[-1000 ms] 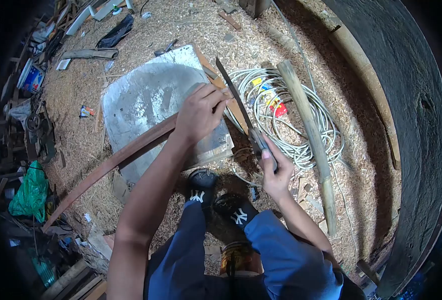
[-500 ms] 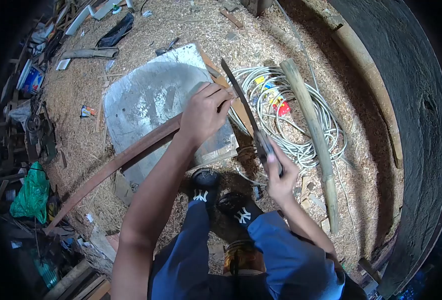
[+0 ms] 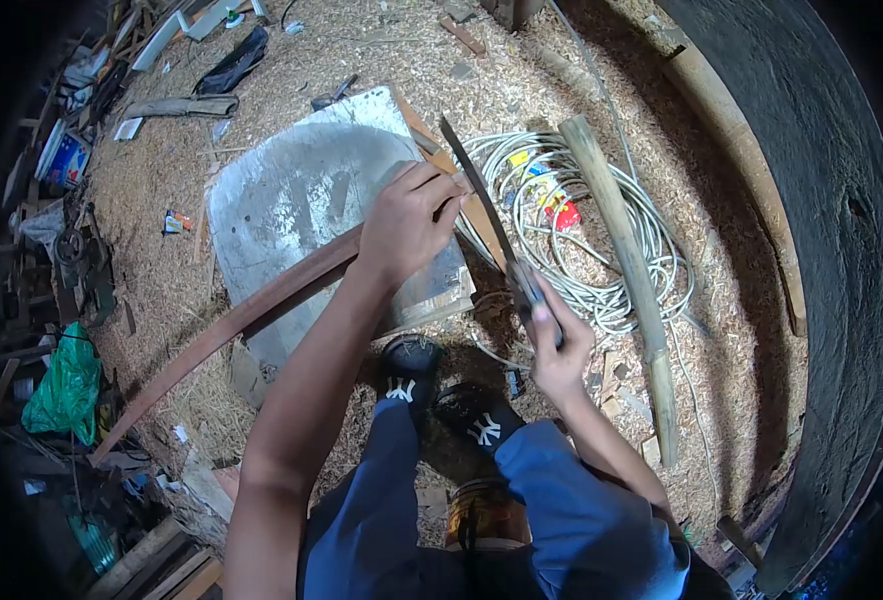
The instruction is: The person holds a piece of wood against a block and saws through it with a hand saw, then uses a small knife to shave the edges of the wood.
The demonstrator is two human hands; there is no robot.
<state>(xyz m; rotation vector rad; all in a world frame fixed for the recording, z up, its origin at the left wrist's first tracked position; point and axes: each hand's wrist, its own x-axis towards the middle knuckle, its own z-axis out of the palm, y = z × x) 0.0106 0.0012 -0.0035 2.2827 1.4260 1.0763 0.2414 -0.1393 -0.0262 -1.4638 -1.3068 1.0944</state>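
My left hand [image 3: 414, 222] is closed around the end of a long reddish-brown wooden strip [image 3: 262, 303]. The strip slants from the lower left, across a worn grey-white board [image 3: 282, 200], to my fingers. My right hand [image 3: 562, 345] grips the handle of a handsaw [image 3: 489, 212], whose dark blade is seen nearly edge-on and points away from me. The blade passes just right of my left fingertips, by the strip's end. Whether its teeth touch the wood is hidden by my fingers and the viewing angle.
Coiled grey cable [image 3: 617, 290] lies at right, with a bamboo pole [image 3: 617, 230] across it. A dark curved slab [image 3: 822, 200] borders the right side. Wood shavings [image 3: 362, 60] cover the ground. At left are a green plastic bag [image 3: 65, 385] and scrap. My shoes [image 3: 477, 415] stand below the board.
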